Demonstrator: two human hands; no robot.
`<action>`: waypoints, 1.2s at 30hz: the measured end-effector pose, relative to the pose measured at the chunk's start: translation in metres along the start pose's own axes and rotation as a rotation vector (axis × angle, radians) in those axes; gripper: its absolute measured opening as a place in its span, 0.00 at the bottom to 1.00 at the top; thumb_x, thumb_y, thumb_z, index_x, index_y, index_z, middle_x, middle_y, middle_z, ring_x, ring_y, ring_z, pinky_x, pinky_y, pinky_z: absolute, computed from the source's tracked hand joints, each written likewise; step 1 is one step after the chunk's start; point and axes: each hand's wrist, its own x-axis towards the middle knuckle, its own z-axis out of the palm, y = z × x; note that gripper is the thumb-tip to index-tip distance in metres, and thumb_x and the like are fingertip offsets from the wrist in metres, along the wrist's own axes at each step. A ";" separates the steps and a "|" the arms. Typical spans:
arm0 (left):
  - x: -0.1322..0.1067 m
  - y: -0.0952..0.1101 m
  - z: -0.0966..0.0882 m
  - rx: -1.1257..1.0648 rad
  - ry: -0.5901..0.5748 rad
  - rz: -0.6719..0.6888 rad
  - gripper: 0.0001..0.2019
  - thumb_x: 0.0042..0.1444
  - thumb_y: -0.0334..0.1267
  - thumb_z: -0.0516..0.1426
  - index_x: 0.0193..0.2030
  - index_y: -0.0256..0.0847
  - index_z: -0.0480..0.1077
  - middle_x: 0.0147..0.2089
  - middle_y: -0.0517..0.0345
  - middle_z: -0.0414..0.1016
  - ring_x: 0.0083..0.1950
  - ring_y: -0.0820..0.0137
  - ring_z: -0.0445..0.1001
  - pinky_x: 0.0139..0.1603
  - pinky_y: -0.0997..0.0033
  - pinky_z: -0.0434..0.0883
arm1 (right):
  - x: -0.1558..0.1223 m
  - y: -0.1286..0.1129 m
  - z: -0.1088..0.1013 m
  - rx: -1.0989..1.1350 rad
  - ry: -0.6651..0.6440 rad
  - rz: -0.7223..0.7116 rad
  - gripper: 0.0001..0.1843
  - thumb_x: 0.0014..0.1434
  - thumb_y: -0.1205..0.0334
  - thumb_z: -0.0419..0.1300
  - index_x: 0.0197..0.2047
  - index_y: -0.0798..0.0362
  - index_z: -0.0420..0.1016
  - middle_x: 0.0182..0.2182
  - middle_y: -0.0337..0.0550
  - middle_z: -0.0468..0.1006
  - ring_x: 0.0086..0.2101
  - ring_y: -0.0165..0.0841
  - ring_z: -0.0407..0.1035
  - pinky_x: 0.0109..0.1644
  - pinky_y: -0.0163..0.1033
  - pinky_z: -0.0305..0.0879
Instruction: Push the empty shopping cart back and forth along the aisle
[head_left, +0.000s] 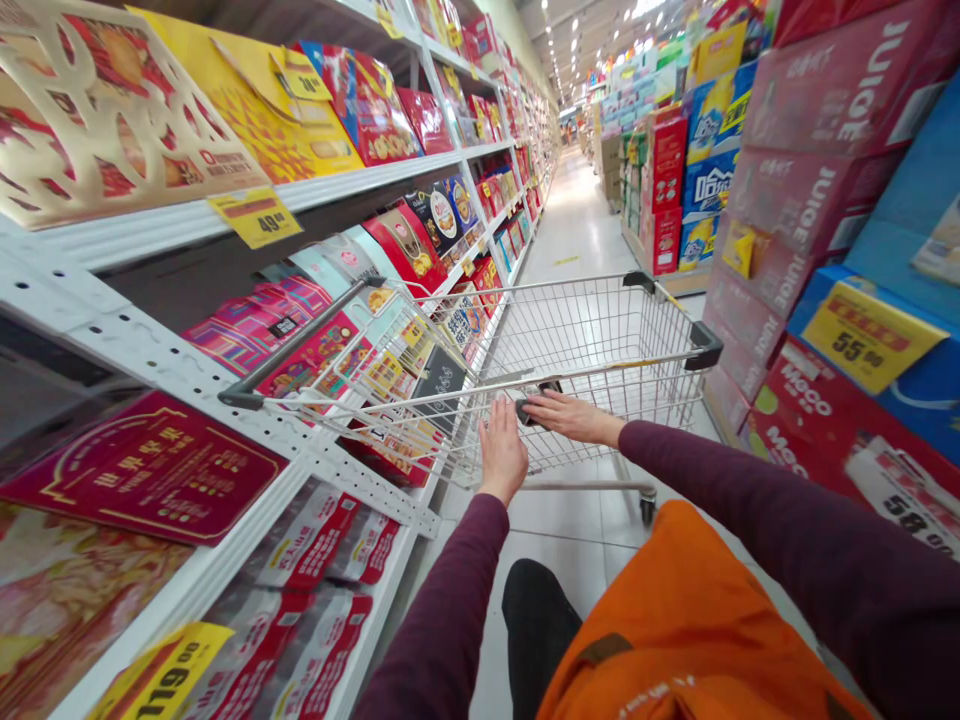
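The left hand (pixel 502 452) and the right hand (pixel 574 417) both lie open against the near end of a wire shopping cart (pixel 592 330), which sits in the centre of the frame. Neither hand is clenched. The left stands palm-on with its fingers pointing up, while the right lies flatter, its fingers (pixel 541 403) stretched leftward onto a dark plastic fitting (pixel 537 399) on the cart. The wide lens bends everything here, so whether any fingertip hooks a rail is hard to say.

Maroon sleeves (pixel 787 520) run in from the lower edge, above an orange apron (pixel 675 620) and a black trouser leg (pixel 534 620). A caster (pixel 647 507) shows under the cart, on a pale tiled floor (pixel 577 230) that stretches toward the top centre.

White metal shelving (pixel 187 225) fills the left of the frame, stocked with colourful boxed goods and carrying a yellow price tag (pixel 255 217) that reads 49.80. At the right, red cartons (pixel 817 170) are stacked high – a yellow tag (pixel 866 335) reading 55.90 sits on a blue display just beside them.
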 end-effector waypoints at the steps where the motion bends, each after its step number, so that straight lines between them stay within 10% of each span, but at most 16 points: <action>1: -0.001 0.001 0.005 -0.148 -0.003 -0.053 0.33 0.40 0.20 0.50 0.58 0.35 0.62 0.68 0.44 0.52 0.70 0.60 0.47 0.69 0.54 0.40 | -0.003 -0.004 0.004 0.020 -0.012 0.011 0.21 0.62 0.75 0.47 0.57 0.57 0.66 0.57 0.49 0.67 0.62 0.37 0.52 0.64 0.51 0.53; 6: 0.003 0.009 0.027 -0.978 -0.003 -0.541 0.25 0.32 0.19 0.51 0.39 0.41 0.70 0.49 0.54 0.72 0.57 0.61 0.66 0.58 0.62 0.62 | 0.000 -0.029 0.020 0.156 0.179 0.246 0.22 0.62 0.73 0.46 0.59 0.55 0.64 0.59 0.51 0.64 0.63 0.37 0.49 0.63 0.54 0.54; 10: 0.004 0.012 0.030 -1.206 -0.120 -0.662 0.17 0.29 0.20 0.50 0.29 0.40 0.66 0.29 0.63 0.69 0.38 0.70 0.70 0.42 0.69 0.68 | 0.012 -0.045 0.013 0.287 0.275 0.359 0.25 0.62 0.70 0.45 0.62 0.52 0.59 0.62 0.51 0.60 0.63 0.37 0.47 0.63 0.54 0.52; 17: -0.014 -0.003 0.016 -1.064 -0.320 -0.757 0.16 0.28 0.21 0.50 0.27 0.41 0.66 0.26 0.65 0.68 0.33 0.73 0.67 0.40 0.67 0.66 | -0.004 -0.055 -0.003 0.238 0.029 0.039 0.28 0.58 0.72 0.52 0.62 0.57 0.59 0.62 0.58 0.57 0.64 0.41 0.43 0.62 0.58 0.50; 26: 0.002 -0.014 0.015 -0.753 -0.057 -0.711 0.22 0.36 0.25 0.53 0.42 0.43 0.71 0.58 0.52 0.67 0.61 0.61 0.61 0.55 0.63 0.61 | -0.009 0.004 -0.016 -0.045 0.141 0.104 0.23 0.63 0.75 0.44 0.58 0.55 0.64 0.60 0.49 0.64 0.64 0.40 0.46 0.64 0.56 0.51; 36: -0.006 0.013 0.032 -0.461 -0.181 -0.582 0.31 0.40 0.21 0.51 0.56 0.33 0.65 0.61 0.42 0.65 0.57 0.60 0.68 0.52 0.67 0.67 | -0.055 0.005 0.041 -0.098 -0.054 -0.036 0.17 0.60 0.73 0.51 0.50 0.59 0.72 0.52 0.49 0.73 0.59 0.35 0.57 0.63 0.46 0.55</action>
